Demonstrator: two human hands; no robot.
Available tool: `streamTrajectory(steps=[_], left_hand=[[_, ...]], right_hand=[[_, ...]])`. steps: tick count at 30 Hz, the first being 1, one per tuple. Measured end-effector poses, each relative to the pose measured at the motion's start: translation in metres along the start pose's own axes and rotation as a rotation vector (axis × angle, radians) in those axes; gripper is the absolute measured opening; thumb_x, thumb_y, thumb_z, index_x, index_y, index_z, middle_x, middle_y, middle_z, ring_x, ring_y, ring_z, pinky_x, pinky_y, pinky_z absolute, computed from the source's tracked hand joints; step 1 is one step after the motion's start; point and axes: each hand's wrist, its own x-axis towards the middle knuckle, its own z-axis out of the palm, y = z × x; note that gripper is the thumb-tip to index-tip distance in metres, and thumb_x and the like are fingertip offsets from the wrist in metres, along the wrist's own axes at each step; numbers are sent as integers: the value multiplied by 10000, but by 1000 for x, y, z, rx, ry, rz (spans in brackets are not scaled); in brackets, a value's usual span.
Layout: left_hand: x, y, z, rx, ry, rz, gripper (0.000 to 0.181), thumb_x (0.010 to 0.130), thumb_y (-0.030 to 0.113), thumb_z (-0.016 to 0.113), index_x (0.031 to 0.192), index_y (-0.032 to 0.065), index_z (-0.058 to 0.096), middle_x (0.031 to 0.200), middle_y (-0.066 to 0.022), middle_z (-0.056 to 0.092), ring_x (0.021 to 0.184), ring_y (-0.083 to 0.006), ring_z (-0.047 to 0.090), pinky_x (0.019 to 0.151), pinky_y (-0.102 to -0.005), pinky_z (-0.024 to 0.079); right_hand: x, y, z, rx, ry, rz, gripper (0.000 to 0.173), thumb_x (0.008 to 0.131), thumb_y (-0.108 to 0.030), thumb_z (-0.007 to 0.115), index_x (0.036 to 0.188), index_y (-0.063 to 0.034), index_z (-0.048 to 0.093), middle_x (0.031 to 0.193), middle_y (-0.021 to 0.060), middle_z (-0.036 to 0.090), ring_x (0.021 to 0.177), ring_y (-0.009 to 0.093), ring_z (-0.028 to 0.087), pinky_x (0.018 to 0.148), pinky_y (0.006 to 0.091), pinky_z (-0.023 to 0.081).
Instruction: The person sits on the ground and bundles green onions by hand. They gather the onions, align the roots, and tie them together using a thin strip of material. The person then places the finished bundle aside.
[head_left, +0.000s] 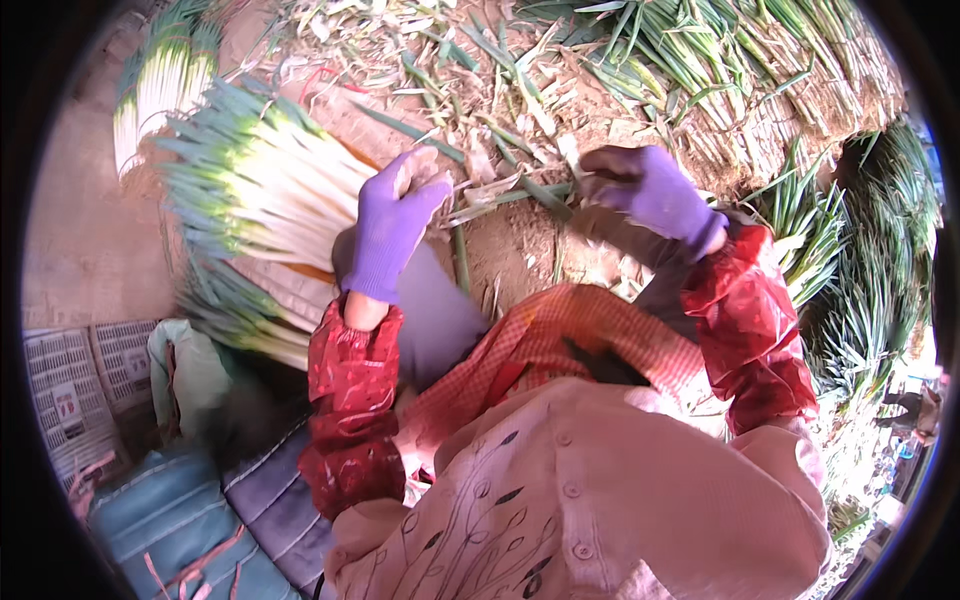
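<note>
My left hand (401, 217), in a purple knit glove, is raised over my knee with fingers bent; whether something thin is between them cannot be told. Close beside it lies a fan of trimmed green onions (292, 187), white stalks towards me and green leaves away to the left. My right hand (649, 191), in a matching glove with a dark, soiled palm side, hovers over my other knee; its fingers are blurred and curled, and their contents are unclear. Between and beyond the hands, loose leaves and peelings (517, 150) litter the ground.
Untrimmed green onions with soil on the roots (750, 90) are piled at the upper right, more (877, 277) at the far right. Tied bundles (165, 82) stand at the upper left. Plastic crates (67, 390), a pale green cloth (187, 367) and a quilted blue pad (180, 517) are at the left.
</note>
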Motion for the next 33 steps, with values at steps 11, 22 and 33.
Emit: streamTrajectory(steps=[11,22,33], left_hand=[[13,-79,6,1231,-834,162,370,773,337,626,1042,90,562,880,-125,608,764,-311,613,648,-471,444],[107,-87,34,734,-592,-291,343,787,258,638,1040,28,610,898,-164,646,828,-325,633,739,-436,492],[67,279,33,-126,-737,-1183,331,786,123,716,1085,-5,652,980,-60,681,869,-105,614,731,-259,493]], right_hand=[[78,80,113,-714,-810,-152,147,789,-166,541,788,-35,608,674,123,615,584,255,615,501,424,476],[134,134,68,-352,-803,366,233,785,-294,553,811,-99,677,769,110,666,707,296,664,569,435,508],[-58,-30,-185,561,-226,1087,737,811,-404,690,1373,-22,403,1019,127,666,927,190,632,801,307,489]])
